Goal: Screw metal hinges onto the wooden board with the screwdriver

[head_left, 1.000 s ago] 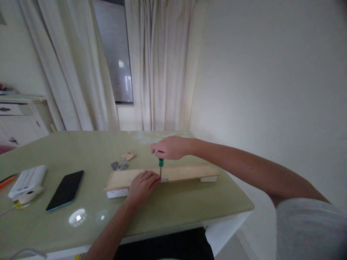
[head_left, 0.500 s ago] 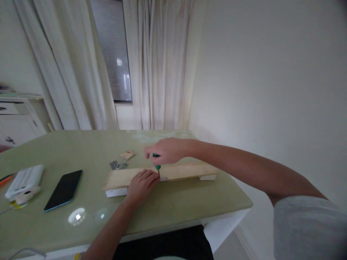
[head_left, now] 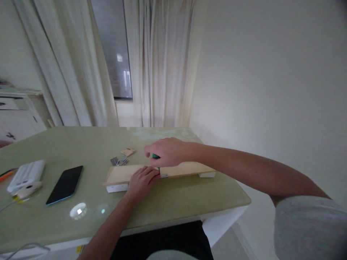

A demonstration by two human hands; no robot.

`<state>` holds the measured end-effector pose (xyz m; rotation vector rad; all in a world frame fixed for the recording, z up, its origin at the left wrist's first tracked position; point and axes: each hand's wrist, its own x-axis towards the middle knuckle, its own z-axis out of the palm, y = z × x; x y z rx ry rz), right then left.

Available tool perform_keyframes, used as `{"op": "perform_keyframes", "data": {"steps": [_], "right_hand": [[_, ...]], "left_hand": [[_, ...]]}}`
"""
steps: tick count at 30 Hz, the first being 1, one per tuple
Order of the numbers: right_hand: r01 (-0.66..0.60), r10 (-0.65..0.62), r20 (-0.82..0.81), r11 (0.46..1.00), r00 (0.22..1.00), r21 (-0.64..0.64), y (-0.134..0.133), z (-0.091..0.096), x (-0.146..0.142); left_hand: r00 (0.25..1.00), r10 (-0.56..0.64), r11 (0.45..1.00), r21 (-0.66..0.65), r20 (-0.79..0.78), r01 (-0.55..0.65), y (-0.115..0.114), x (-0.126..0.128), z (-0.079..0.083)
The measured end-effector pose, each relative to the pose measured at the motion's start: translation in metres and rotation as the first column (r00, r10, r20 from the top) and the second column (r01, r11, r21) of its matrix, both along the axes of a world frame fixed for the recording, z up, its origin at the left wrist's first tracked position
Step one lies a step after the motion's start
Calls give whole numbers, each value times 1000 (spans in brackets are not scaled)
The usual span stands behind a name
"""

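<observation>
A long pale wooden board (head_left: 119, 174) lies across the table on white end blocks. My left hand (head_left: 142, 180) is closed over its near edge, with fingertips beside a small metal plate (head_left: 164, 176) that looks like a hinge. Above that spot, my right hand (head_left: 168, 151) is wrapped around a green-handled screwdriver (head_left: 155, 156). The screwdriver stands upright, its shaft pointing down at the plate next to my left fingertips. Its tip, and any screw under it, cannot be made out.
Behind the board lie several metal hinges (head_left: 115, 161) and small wooden pieces (head_left: 127, 151). To the left are a black tablet (head_left: 65, 185), a white case-like object (head_left: 26, 176) and an orange-handled tool (head_left: 7, 174). A wall (head_left: 271, 90) rises on the right.
My right hand sits slightly lower over the board, and less of the screwdriver shows beneath it. My left hand keeps its place on the board. The whole view has shifted a little.
</observation>
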<state>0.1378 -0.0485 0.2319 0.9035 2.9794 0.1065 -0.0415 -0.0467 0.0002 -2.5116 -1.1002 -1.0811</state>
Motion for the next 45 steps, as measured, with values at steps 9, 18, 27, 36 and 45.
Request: {"op": "perform_keyframes", "data": {"steps": [9,18,27,36,45], "right_hand": [[77,-76,-31,997,997,9,15,-2,3],[360,-354,-67,925,933,118,20,-5,-2],[64,-64,-11,997,998,41,6,0,-12],[-33,32,-24,999,999,-18,12,1,-2],[330,-326,-50,938,944,106,26,-2,7]], "left_hand": [[1000,4,1000,-17,-5,-4,0,1,0],[1000,-4,999,-35,0,4,-2,0,2],[1000,26,1000,-2,-16,-26,0,0,0],[1000,1,1000,-3,-9,-1,-2,1,3],[1000,7,1000,-5,-27,-7,-3,1,4]]}}
